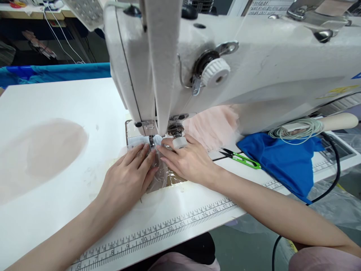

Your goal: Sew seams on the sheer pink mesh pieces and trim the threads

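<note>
A white sewing machine (135, 67) stands over the table, its presser foot (152, 140) down by the metal plate. Thin, see-through fabric (158, 180) lies under the foot and in front of it. My left hand (126, 177) rests flat on this fabric, fingers stretched toward the left side of the foot. On the other side, my right hand (188, 160) lies with its fingers extended, their tips close to the foot and to the left fingertips. A white knob (179, 142) hides part of the right fingers. Neither hand visibly grips anything.
Pale pink sheer fabric (214, 126) is heaped behind my right hand. Green thread snips (244, 160) lie beside a blue cloth (282, 162) and a coil of pale cord (299, 130). A sheer oval piece (56, 150) is at left. A printed ruler (158, 235) follows the table's front edge.
</note>
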Available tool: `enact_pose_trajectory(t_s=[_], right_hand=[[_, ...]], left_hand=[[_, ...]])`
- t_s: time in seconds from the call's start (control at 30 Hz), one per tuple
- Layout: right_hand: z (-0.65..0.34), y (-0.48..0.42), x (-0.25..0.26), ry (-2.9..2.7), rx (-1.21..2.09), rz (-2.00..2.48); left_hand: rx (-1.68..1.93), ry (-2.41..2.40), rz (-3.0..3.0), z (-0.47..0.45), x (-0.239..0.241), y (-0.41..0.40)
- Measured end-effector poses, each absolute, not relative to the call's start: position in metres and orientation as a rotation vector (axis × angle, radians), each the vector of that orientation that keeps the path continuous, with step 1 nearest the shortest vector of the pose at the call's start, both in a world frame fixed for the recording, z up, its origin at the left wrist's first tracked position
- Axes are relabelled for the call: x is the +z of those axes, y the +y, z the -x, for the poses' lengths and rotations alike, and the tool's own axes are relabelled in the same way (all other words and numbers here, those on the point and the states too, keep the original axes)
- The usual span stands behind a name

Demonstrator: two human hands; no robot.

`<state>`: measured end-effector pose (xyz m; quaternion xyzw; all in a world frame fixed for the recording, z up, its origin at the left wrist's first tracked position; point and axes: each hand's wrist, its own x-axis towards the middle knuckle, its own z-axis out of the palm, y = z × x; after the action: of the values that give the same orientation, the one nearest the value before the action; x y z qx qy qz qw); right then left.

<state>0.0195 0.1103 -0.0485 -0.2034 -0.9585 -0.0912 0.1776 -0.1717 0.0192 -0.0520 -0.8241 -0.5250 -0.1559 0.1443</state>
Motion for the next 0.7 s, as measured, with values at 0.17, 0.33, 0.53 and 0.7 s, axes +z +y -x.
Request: enact_pose_trajectory(t_s=[0.17,0.33,0.53,0.7], right_hand=[[-0.018,0.111,-0.048,-2.713,-0.233,0.585],[-0.018,0.112,-0.047,-2.708,-0.23,0.579],[-0.021,0.113,-0.047,-2.642,-0.274,0.545],[-0.027,0.112,-0.042,-2.643,-0.164,0.268]], left_hand=[[-0.476,-1.512,2.374,0.173,-0.053,0.019],[-0.448,-1.516,2.371,0.174,-0.051,0.02],[-0.444,-1.506,2.369,0.173,-0.051,0.021],[-0.474,-1.451,2.41,0.174,-0.027,0.011]])
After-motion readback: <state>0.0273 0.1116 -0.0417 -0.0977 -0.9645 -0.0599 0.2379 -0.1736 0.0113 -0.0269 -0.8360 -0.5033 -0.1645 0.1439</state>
